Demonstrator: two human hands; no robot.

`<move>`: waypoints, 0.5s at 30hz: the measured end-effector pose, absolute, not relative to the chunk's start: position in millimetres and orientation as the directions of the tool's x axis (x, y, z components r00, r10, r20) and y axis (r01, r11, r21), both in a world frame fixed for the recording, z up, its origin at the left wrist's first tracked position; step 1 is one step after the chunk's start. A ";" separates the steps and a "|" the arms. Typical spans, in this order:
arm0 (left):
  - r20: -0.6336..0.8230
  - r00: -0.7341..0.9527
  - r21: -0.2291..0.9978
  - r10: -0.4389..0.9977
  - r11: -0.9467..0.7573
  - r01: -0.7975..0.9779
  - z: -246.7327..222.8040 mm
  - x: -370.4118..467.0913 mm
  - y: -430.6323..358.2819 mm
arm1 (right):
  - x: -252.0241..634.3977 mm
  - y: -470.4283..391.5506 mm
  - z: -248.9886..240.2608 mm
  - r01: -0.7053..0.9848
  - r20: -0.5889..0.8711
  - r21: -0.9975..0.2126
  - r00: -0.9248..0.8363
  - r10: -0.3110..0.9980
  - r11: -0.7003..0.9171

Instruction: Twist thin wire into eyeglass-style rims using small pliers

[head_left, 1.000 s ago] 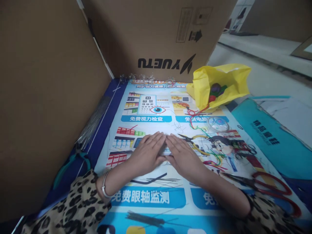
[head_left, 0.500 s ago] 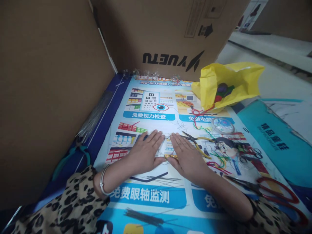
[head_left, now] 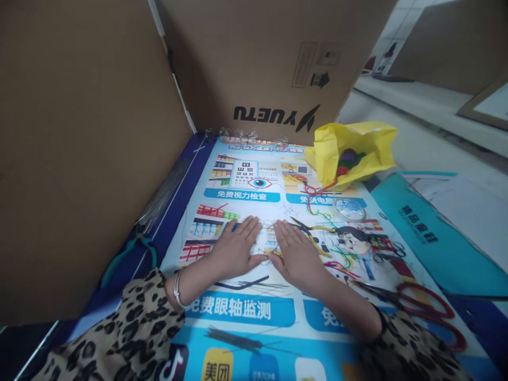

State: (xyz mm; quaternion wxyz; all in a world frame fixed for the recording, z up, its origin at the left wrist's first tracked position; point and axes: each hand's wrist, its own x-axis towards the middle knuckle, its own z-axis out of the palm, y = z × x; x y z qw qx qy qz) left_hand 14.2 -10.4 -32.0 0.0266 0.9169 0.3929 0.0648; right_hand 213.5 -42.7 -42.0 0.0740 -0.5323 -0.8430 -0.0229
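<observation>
Both palms face down on a printed poster (head_left: 286,312). My left hand (head_left: 238,248) lies flat, its fingers stretched toward the upper middle. Opposite it, my right hand (head_left: 299,256) is also flat, with the thumb tips close together. Thin wire loops (head_left: 266,227) show in the gap between the hands. Yellow-handled pliers (head_left: 317,238) lie beside my right fingers. Below the hands is a bundle of dark wires (head_left: 234,339). No held object shows in either hand.
A yellow bag (head_left: 365,151) with coloured balls stands at the back right, near a clear spool (head_left: 349,210). Red-handled scissors (head_left: 424,304) lie right. Teal pliers (head_left: 130,254) and a wire bundle (head_left: 164,196) lie left. Cardboard walls (head_left: 254,58) rise left and behind.
The camera view has shifted, so the surroundings sit slightly lower and those on the right further left. Both hands stay flat on the poster in nearly the same pose.
</observation>
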 end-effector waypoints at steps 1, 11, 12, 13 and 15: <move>0.101 0.679 0.099 0.727 -0.687 0.720 -32.4 14.1 -10.9 | 213.5 -42.8 -42.3 0.901 0.152 -0.038 -0.423 0.893 0.433; 0.128 0.653 0.077 0.747 -0.664 0.744 -34.7 14.5 -14.3 | 216.4 -39.9 -45.3 0.884 0.179 -0.050 -0.450 0.875 0.465; 0.128 0.651 0.080 0.748 -0.662 0.745 -34.9 14.6 -14.6 | 216.6 -39.3 -46.3 0.883 0.183 -0.053 -0.450 0.874 0.466; 0.128 0.649 0.087 0.750 -0.660 0.746 -35.0 14.6 -14.8 | 216.6 -38.8 -47.0 0.882 0.187 -0.057 -0.450 0.873 0.467; 0.131 0.642 0.111 0.755 -0.655 0.747 -34.1 14.1 -14.9 | 216.4 -38.3 -47.2 0.881 0.193 -0.070 -0.447 0.873 0.467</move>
